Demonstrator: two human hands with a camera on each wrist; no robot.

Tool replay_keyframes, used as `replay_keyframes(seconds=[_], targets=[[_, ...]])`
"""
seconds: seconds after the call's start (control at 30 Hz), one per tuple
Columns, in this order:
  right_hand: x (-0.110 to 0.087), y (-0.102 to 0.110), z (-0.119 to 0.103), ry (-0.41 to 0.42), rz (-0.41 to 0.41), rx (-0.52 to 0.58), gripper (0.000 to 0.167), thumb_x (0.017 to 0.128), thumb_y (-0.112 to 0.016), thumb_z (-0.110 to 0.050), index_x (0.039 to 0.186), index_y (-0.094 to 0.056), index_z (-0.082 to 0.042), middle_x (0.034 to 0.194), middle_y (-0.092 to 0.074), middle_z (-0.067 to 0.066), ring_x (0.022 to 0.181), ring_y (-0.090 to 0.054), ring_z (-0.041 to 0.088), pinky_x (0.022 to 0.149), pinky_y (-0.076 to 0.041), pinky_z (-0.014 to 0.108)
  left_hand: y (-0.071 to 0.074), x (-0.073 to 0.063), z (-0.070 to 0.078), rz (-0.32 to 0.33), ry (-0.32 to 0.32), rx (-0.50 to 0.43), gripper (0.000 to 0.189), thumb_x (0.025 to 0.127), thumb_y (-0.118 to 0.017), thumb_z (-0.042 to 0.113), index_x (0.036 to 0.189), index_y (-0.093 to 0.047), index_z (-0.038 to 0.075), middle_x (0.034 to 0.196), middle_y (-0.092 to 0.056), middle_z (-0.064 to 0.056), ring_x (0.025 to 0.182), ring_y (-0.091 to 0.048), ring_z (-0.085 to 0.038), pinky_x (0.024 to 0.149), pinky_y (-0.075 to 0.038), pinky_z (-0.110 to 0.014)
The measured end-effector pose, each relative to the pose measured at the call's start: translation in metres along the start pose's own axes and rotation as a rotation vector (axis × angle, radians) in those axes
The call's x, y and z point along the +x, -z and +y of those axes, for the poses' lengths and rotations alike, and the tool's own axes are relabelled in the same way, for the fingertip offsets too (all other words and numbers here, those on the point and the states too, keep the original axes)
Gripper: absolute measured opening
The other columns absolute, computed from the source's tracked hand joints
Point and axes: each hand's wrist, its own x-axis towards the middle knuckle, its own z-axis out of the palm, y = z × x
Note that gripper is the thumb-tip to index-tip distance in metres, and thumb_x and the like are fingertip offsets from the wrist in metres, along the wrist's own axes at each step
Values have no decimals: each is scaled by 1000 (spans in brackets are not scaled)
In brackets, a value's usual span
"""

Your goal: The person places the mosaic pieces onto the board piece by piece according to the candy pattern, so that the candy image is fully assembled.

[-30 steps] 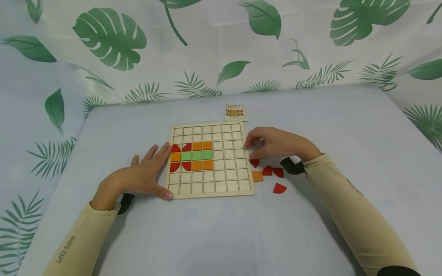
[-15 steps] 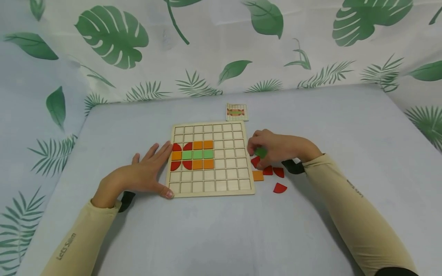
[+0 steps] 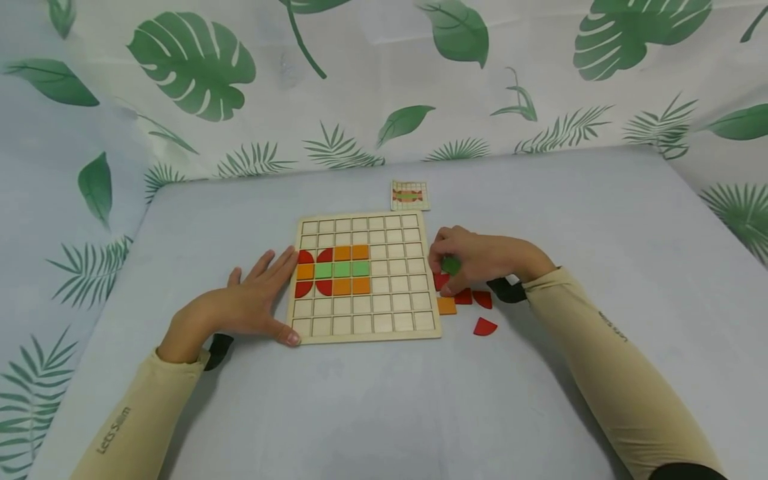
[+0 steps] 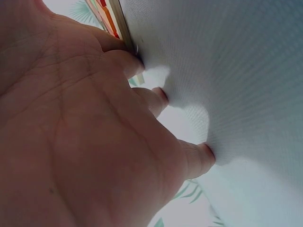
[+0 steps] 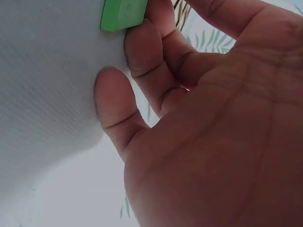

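A square wooden grid board (image 3: 384, 327) lies on the table, with red quarter-circle, orange and green tiles set in rows on its left side. My left hand (image 3: 252, 303) is spread along the board's left edge, its thumb at the near-left corner; the left wrist view shows its fingertips (image 4: 201, 158) down on the cloth. Past the right edge, my right hand (image 3: 480, 257) is bent over the loose tiles, with a green square tile (image 3: 451, 265) in its curled fingers. In the right wrist view, the green tile (image 5: 124, 14) sits against the fingertips. Its thumb reaches a red quarter-circle tile (image 3: 441, 281).
Just beyond the board lies a small pattern card (image 3: 410, 196). Right of the board are an orange tile (image 3: 447, 306) and several loose red tiles, one red tile (image 3: 485, 327) lying nearer. A leaf-printed cloth (image 3: 360, 87) hangs behind the pale table.
My right hand has curled further and shifted slightly nearer, and the green tile has come into sight under it. My left hand stays at the board's edge.
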Motion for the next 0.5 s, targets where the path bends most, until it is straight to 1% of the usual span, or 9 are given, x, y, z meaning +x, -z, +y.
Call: replay_keyframes(seconds=[0.1,0.23,0.5], targets=[[1,-1,-1,-14,-5,-13,22,89,-84,-10,98,-64,-16,120,-53,8,122,-43,30,92,-48,43,0,0,0,4,-3,-4,145,76,-92,60,172,3,6,179,8,-14,161,11,-46,115,3,-83],[1,-2,-1,0,3,-28,22,89,-84,-9,97,-64,-16,119,-53,8,122,-44,30,92,-48,43,-1,-1,1,11,-4,-3,146,75,-93,60,172,2,5,179,8,-14,161,11,-46,114,3,-84],[-1,3,4,35,-2,-4,12,97,-78,-15,100,-67,-14,117,-56,6,119,-46,29,94,-46,45,-1,0,1,10,-5,11,146,75,-92,60,172,2,5,179,8,-15,161,11,-46,114,2,-84]])
